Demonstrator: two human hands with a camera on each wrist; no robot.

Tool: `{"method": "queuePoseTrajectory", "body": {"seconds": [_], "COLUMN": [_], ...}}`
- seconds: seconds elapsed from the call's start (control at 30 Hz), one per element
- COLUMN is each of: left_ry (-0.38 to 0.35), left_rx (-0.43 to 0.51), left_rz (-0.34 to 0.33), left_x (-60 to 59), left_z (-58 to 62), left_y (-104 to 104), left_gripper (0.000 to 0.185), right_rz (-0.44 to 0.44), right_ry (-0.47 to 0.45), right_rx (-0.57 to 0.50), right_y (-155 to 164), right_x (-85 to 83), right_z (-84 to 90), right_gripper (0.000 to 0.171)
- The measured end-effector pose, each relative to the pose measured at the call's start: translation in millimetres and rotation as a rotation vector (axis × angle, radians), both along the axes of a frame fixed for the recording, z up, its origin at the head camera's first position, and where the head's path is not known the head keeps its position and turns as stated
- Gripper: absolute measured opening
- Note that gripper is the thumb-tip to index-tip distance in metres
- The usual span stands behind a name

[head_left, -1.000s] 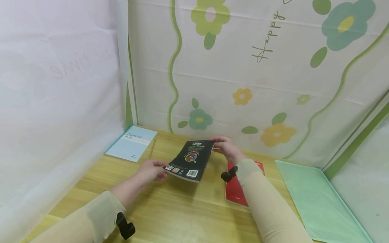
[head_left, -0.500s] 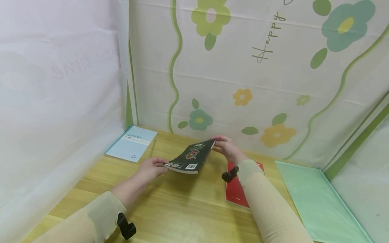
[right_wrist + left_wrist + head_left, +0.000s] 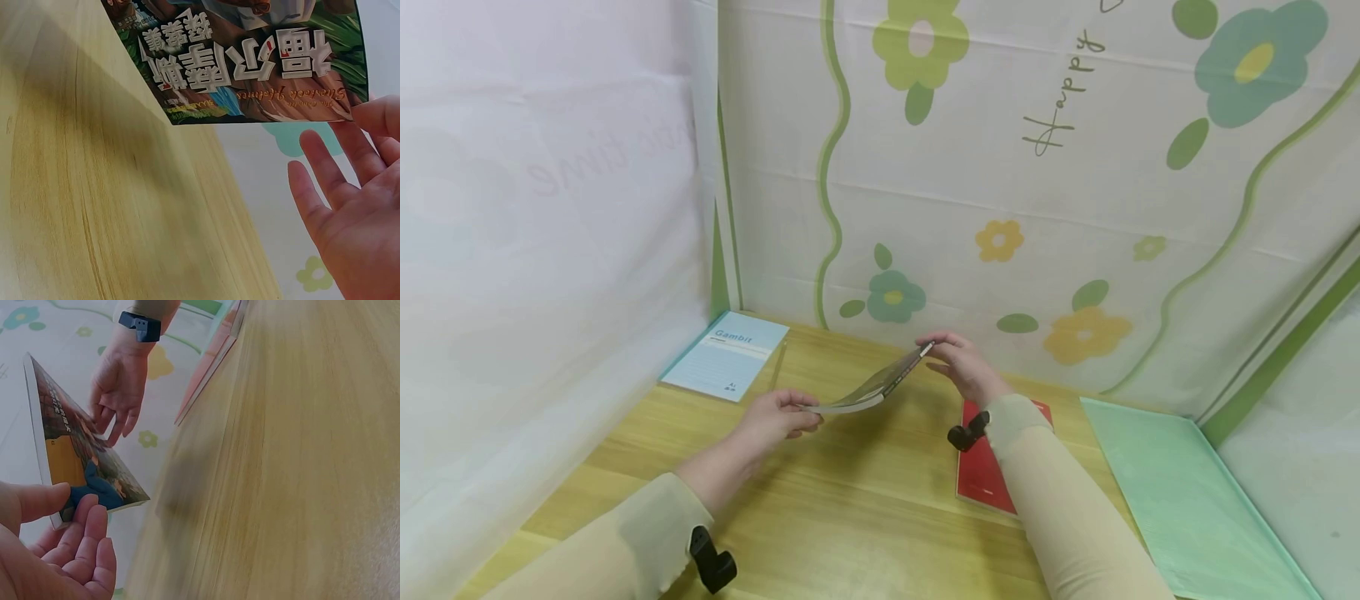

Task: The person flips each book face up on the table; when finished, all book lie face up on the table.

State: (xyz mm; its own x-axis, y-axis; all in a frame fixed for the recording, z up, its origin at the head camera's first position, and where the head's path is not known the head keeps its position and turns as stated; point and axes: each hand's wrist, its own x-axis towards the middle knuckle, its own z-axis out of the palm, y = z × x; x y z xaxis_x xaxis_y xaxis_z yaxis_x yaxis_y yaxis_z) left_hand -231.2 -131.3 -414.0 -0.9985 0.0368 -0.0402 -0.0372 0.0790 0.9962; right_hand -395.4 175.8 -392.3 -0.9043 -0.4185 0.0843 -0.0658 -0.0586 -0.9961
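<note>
Right now the person is holding a thin paperback book (image 3: 874,385) up off the wooden table (image 3: 850,517), between both hands. From the head view it is showing almost edge-on, its long axis running from the near left up to the far right, the far end tilted higher than the near end. The illustrated cover is facing downward toward the table, as both wrist views are showing.

The left hand (image 3: 771,421) is pinching the lower, near corner, thumb on one side and curled fingers (image 3: 81,537) underneath. The right hand (image 3: 962,367) is meeting the far, raised corner with its fingertips (image 3: 369,119); the fingers are lying fairly straight and spread, touching the edge rather than wrapping round it.

On the table, a light blue notebook (image 3: 726,353) marked "Gambit" is lying in the far left corner, well apart from the book. A red book (image 3: 981,475) is lying flat under the right forearm, and a pale green folder (image 3: 1180,500) is resting further right. Behind it all, a cloth backdrop (image 3: 1075,183) printed with flowers is hanging, with a plain white sheet (image 3: 542,217) closing off the left side.
</note>
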Motion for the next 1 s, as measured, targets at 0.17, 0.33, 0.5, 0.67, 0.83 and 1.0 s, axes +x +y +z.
{"method": "queuePoseTrajectory", "body": {"seconds": [0.17, 0.33, 0.5, 0.67, 0.83, 1.0], "left_ry": [-0.003, 0.004, 0.008, -0.004, -0.017, -0.024], "left_rx": [-0.005, 0.001, 0.016, 0.012, 0.009, -0.001], "left_rz": [-0.003, -0.014, -0.022, -0.028, -0.040, -0.053], "left_x": [-1.8, -2.4, -2.3, -0.8, -0.2, 1.4], "left_z": [-2.3, -2.5, -2.7, 0.2, 0.7, 1.2], "left_y": [0.1, 0.7, 1.0, 1.9, 3.4, 4.9], "left_gripper": [0.025, 0.021, 0.022, 0.024, 0.023, 0.023], "right_rz": [-0.026, -0.049, -0.070, -0.098, -0.120, -0.126], "right_ry": [0.001, -0.009, -0.013, -0.015, -0.021, -0.014], "right_rx": [0.004, -0.001, -0.007, -0.008, 0.003, 0.016], "right_y": [-0.1, -0.9, -0.9, -0.8, -0.3, -0.4], "right_x": [-1.2, -0.6, -0.7, 0.0, 1.0, 2.6], "right_z": [-1.6, -1.2, 0.3, 4.0, 6.2, 7.4], "right_gripper": [0.018, 0.016, 0.016, 0.018, 0.023, 0.019]}}
